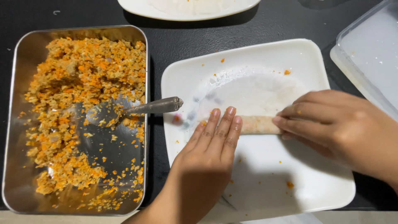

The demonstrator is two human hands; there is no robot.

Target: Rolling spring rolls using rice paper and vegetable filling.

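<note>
Two bare hands work over a square white plate (265, 182) on a dark worktop (174, 41). Across the plate lies a thin translucent wrapper (248, 93), its near edge rolled up into a filled roll (257, 124) that runs between the hands. The left hand (207, 153) lies flat, palm down, its fingers (226, 124) straight and pressed together, their tips on the left end of the roll. The right hand (331, 120) comes in from the right with its fingers (298, 124) curled close together over the roll's right end, touching it; whether the thumb is tucked under cannot be told. Just left of the plate sits a steel tray (10, 124) holding crumbly orange-and-tan filling (87, 70), with a metal spoon (132, 110) resting in it, the handle over the tray's right rim. Another white dish (182, 14) shows at the top edge, and a clear plastic container (369, 49) stands at the upper right.
</note>
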